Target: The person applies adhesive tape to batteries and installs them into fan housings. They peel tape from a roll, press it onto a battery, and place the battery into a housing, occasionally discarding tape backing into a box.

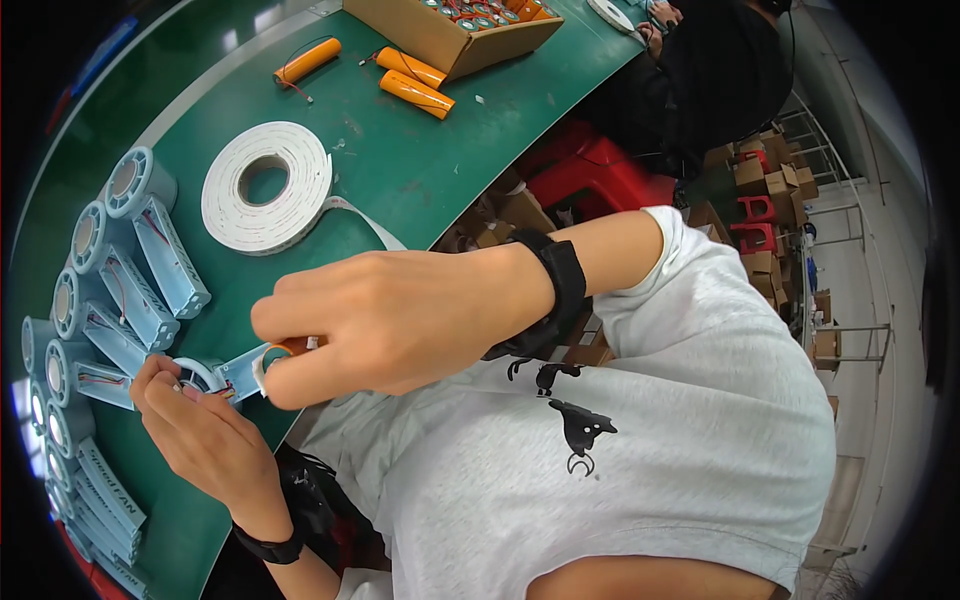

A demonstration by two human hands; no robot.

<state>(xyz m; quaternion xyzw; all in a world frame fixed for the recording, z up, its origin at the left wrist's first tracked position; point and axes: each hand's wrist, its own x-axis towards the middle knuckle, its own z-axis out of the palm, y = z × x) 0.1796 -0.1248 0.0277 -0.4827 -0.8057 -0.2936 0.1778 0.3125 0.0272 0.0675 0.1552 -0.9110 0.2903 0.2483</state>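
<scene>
My left hand (205, 440) is closed round the ring-shaped head of a light blue handheld fan housing (240, 375) at the table's near edge. Small wires show inside the housing where its head meets the handle. Just over the handle, my right hand (385, 325) is closed, back upward, thumb and fingers together. Between them shows part of an orange battery (291, 347), mostly covered by the hand, with a small white piece beside it. A white strip lies at the thumb tip. Beyond the right hand, a large roll of white tape (222, 200) lies flat, its loose end trailing toward my wrist.
Several light blue fan housings (170, 255) stand along the left of the green table (400, 165), some with open handles showing wires. Orange batteries (415, 95) with leads lie by a cardboard box (480, 50) of batteries. Another person (700, 80) sits far right, near a red stool (600, 175).
</scene>
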